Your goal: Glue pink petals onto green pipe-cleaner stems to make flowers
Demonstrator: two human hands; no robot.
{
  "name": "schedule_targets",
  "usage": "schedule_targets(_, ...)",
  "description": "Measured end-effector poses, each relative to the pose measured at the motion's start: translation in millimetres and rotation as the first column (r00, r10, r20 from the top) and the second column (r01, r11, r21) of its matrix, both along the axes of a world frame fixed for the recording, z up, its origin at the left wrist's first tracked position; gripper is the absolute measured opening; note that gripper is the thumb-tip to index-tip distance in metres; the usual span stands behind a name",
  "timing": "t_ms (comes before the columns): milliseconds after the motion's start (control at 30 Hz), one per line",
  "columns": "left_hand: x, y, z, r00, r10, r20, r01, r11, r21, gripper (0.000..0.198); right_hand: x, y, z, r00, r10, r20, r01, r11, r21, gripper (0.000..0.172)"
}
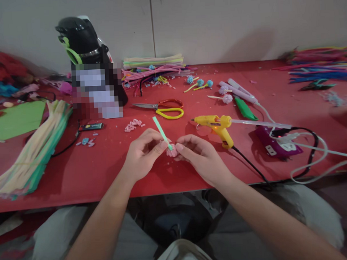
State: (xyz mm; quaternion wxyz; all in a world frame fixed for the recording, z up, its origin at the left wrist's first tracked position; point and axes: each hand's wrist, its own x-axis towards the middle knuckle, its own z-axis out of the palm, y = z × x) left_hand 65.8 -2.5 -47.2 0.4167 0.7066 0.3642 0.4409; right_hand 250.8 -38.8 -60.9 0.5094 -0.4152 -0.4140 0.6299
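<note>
My left hand (144, 152) pinches the lower end of a light green stick (161, 131) that slants up and to the left. At its bottom sits a small pink fuzzy bud (172, 150). My right hand (199, 155) closes its fingertips on that pink bud from the right. Both hands meet just above the red table (92, 175), near its front edge. Part of the bud is hidden by my fingers.
A yellow glue gun (216, 125) lies just right of my hands, its black cord running off the front edge. Yellow-handled scissors (163, 108) lie behind. Small pink pieces (133, 125), a bundle of pale pipe cleaners (30, 151), a purple power strip (277, 144) and a black bottle (86, 53) stand around.
</note>
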Motion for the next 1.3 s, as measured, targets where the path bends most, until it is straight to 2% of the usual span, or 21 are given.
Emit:
schedule_targets(133,-0.7,0.4,-3.1,0.999,0.019,-0.033,-0.018,1.0,0.022,0.016,0.4,-0.1,2.2,0.999,0.006,-0.038,-0.005,1.0,0.013,0.025)
schedule_targets(333,-0.5,-1.9,-2.7,0.993,-0.051,-0.109,0.05,0.999,-0.008,0.027,0.1,2.1,4.3,0.992,-0.054,-0.114,0.049,0.998,-0.047,0.027)
schedule_targets(500,2.2,-3.3,-1.7,0.994,-0.047,-0.099,0.044,0.998,-0.037,0.029,-0.4,2.3,4.4,0.992,-0.059,-0.107,0.052,0.996,-0.066,0.03)
schedule_targets(600,2.6,-4.3,-1.3,0.996,-0.047,-0.07,0.041,0.996,-0.085,0.028,1.5,2.8,3.2,0.997,-0.046,-0.056,0.044,0.998,-0.038,0.03)
schedule_targets(700,2.8,-5.0,-1.0,0.998,-0.05,-0.025,0.046,0.99,-0.136,0.029,5.0,3.3,3.1,0.996,-0.045,0.074,0.042,0.998,0.049,0.028)
schedule_targets(800,2.9,-5.2,-1.4,0.999,-0.041,0.002,0.04,0.986,-0.163,0.031,7.6,3.0,4.8,0.976,-0.072,0.203,0.044,0.989,0.143,0.025)
schedule_targets(933,2.5,-5.2,-2.8,1.0,-0.015,0.015,0.017,0.983,-0.184,0.031,8.6,2.2,7.8,0.951,-0.096,0.293,0.037,0.979,0.2,0.022)
schedule_targets(1300,3.0,-5.1,-0.5,0.999,-0.051,-0.001,0.05,0.989,-0.14,0.02,9.2,1.7,5.3,0.948,-0.059,0.313,0.01,0.988,0.155,0.024)
